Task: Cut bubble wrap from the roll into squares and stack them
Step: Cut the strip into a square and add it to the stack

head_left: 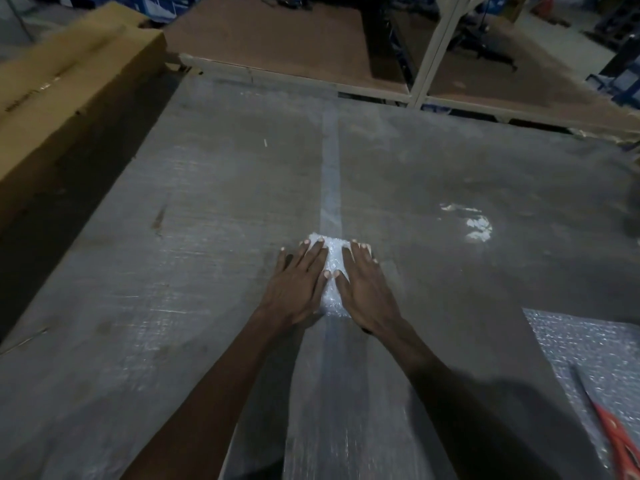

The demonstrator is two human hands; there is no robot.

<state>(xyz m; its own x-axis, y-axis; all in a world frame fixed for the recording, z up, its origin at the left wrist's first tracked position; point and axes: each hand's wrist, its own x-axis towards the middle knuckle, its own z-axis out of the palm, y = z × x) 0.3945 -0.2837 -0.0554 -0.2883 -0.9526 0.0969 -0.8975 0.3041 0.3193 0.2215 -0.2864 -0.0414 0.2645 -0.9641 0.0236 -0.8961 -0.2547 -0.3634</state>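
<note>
Spanning nearly the whole view, a grey work table [214, 202] carries everything, with a pale strip [330, 161] running down its middle from the far edge toward the person. Left of it sits a long cardboard box [65, 84], angled along the table's edge. Beyond the far edge is a brown board platform [277, 39] with a white frame post [440, 43] rising from it.

Lower right corner — a sheet of bubble wrap [588, 344] lies flat on the table, and red-handled scissors [613, 427] rest on top of it, blades pointing away from the person. A bright patch of glare [479, 226] shows on the table to the right of the hands.

Centre of the table, on the pale strip: a small stack of bubble wrap squares [332, 268], mostly covered. The left hand [298, 282] lies flat on its left side, fingers straight and together, pressing down. The right hand [363, 282] does the same on the right side — fingers extended, palm down. Thumbs nearly meet over the middle of the stack. Neither hand grips anything. Both forearms are bare.
</note>
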